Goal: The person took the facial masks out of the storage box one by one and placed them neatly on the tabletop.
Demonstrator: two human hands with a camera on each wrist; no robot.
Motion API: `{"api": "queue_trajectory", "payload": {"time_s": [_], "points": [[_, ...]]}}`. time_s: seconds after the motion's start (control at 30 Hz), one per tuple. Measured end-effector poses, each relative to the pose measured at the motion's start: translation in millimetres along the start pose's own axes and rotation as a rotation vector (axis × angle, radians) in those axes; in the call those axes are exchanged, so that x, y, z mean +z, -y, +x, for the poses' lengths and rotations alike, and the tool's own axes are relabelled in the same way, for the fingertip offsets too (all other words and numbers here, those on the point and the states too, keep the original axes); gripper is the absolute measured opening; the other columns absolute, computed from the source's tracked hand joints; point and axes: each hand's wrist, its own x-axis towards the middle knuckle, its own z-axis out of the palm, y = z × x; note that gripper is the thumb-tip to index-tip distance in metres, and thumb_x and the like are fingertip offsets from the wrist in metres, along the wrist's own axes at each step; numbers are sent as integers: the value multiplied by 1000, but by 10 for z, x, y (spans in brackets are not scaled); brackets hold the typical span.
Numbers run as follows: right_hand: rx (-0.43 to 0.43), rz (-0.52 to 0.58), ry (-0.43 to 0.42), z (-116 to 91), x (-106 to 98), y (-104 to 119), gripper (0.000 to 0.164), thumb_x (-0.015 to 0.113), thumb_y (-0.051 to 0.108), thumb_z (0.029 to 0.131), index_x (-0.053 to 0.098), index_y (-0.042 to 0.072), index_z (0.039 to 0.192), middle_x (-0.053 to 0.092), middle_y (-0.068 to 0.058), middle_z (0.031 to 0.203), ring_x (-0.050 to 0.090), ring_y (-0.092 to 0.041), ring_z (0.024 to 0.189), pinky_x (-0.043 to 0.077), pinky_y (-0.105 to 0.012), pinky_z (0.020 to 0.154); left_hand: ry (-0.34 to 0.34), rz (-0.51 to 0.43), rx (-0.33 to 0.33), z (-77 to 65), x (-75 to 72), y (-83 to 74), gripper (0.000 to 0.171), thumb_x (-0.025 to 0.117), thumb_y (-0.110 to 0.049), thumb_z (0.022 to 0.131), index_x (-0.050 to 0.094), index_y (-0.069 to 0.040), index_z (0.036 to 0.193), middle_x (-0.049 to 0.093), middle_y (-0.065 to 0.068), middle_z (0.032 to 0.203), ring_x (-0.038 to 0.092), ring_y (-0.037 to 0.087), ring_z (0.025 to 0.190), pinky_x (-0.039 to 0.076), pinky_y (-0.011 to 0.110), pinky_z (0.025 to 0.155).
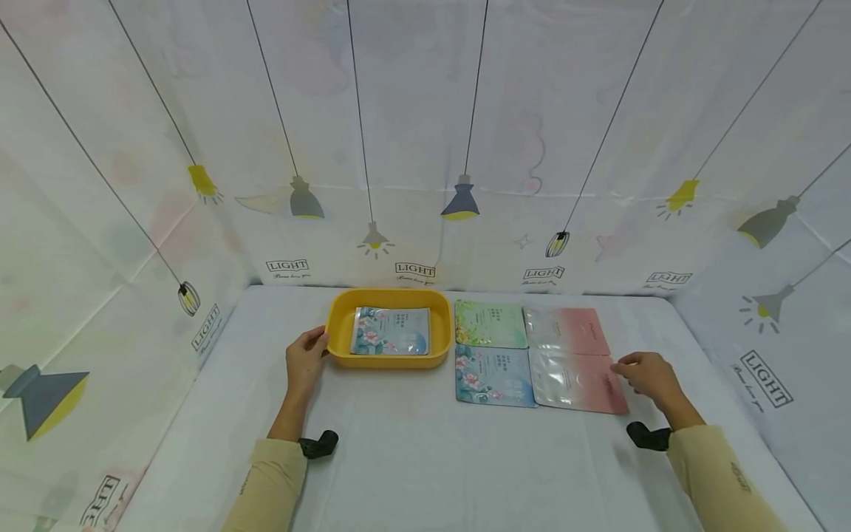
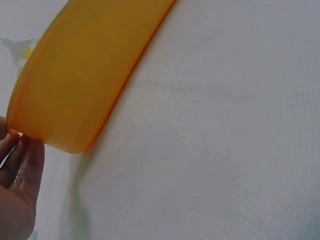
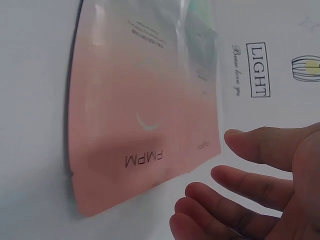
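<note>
My left hand (image 1: pixel 306 363) holds the left end of a yellow plastic tray (image 1: pixel 388 363), thumb at the rim and fingers against the outer wall. Inside the tray lies a blue flowered sheet-mask sachet (image 1: pixel 391 331). To its right, sachets lie in two rows: a green one (image 1: pixel 490 324) and a pink one (image 1: pixel 567 330) behind, a blue flowered one (image 1: pixel 495 377) and another pink one (image 1: pixel 578 382) in front. Beside the right edge of the front pink sachet is my right hand (image 1: pixel 648 377); in the right wrist view its thumb and fingers (image 3: pixel 250 185) are spread apart, with nothing between them.
A white cloth covers the table (image 1: pixel 425 458). Behind it and at both sides hangs a pale curtain (image 1: pixel 412 133) printed with lamps. Black straps with a dark camera (image 1: pixel 320 444) sit at the wrists, below beige sleeves.
</note>
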Motion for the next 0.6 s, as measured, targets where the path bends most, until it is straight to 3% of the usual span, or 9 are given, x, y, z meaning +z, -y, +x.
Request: {"api": "queue_trajectory", "payload": {"time_s": [0.17, 0.4, 0.6], "points": [[-2, 51, 15, 50, -16, 120, 53, 55, 29, 98, 51, -15, 126, 58, -33, 116, 60, -37, 95, 60, -38, 74, 1, 0, -1, -7, -5, 5, 36, 55, -24, 100, 58, -3, 130, 61, 14, 130, 63, 27, 113, 56, 23, 90], [-40, 137, 41, 95, -13, 273, 56, 53, 33, 98, 50, -14, 128, 59, -31, 115, 59, -39, 100, 60, -41, 81, -1, -1, -3, -23, -4, -13, 36, 54, -23, 100, 58, -2, 130, 61, 15, 130, 63, 28, 114, 55, 14, 83], [-12, 176, 40, 188, -8, 409, 59, 55, 38, 97, 50, -11, 130, 59, -28, 113, 59, -36, 98, 57, -45, 87, 2, -3, -14, -16, -2, -19, 37, 54, -23, 100, 57, -2, 131, 60, 15, 131, 62, 28, 115, 56, 22, 89]]}}
